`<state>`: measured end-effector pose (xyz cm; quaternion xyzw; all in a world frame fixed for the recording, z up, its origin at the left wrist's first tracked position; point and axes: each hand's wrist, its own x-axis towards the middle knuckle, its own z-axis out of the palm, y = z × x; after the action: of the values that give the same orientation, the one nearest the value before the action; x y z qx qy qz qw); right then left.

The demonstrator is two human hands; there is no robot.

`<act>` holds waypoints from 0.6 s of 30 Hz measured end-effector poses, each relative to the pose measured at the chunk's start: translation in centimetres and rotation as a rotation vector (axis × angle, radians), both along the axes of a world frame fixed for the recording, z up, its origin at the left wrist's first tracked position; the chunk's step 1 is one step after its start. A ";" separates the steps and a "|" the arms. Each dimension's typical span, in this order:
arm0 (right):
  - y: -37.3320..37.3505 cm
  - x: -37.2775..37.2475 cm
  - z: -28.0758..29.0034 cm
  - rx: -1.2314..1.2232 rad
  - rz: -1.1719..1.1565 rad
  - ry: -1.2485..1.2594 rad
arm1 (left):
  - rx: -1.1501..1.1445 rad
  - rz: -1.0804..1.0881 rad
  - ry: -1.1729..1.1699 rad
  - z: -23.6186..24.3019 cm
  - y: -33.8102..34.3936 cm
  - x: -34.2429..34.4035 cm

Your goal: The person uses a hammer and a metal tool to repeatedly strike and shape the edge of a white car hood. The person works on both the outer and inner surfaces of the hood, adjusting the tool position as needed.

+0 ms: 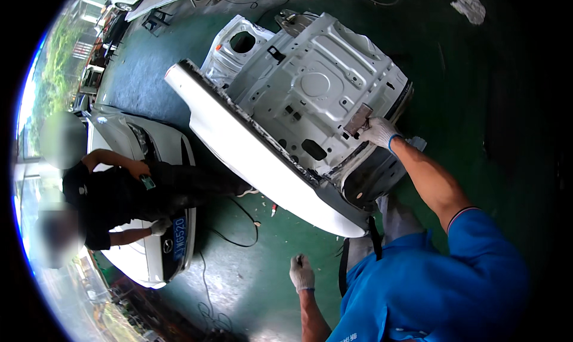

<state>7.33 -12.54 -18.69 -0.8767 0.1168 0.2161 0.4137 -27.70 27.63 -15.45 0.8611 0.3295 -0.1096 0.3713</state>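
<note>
My right hand point(379, 133), in a white knit glove, is closed around a hammer point(359, 118) with a blocky, brownish head. The hammer is over the near right part of a cut-off car body section point(286, 112); I cannot tell whether it touches the metal. Stamped grey floor metal shows inside the section, and a long white outer panel point(250, 157) runs along its left side. My left hand point(302, 275), gloved as well, is held low and apart from the section, with its fingers closed. Something small and dark shows at its fingers, too small to name.
At left, people in dark clothes point(98, 198) are beside a white car point(185, 222); one holds a phone-like object point(147, 182). Black hose point(239, 244) and a small red-handled tool point(274, 210) lie on the green floor point(286, 234). A dark stool point(156, 20) stands farther back.
</note>
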 end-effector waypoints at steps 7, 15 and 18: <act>-2.7 0.3 -2.0 -0.125 0.099 -0.186 | 0.268 -0.668 -0.036 10.9 -16.8 19.9; -0.5 -0.4 -3.3 -0.058 0.243 -0.243 | 0.265 -1.185 -0.253 9.7 -24.7 27.8; -4.6 -0.2 -2.8 -0.054 0.147 -0.198 | 0.234 -1.387 -0.358 8.6 -28.5 31.2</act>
<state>7.16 -17.19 -21.46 -0.9108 0.0165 0.1549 0.3824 3.52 -0.86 -6.85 0.9108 -0.3488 -0.1413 0.1699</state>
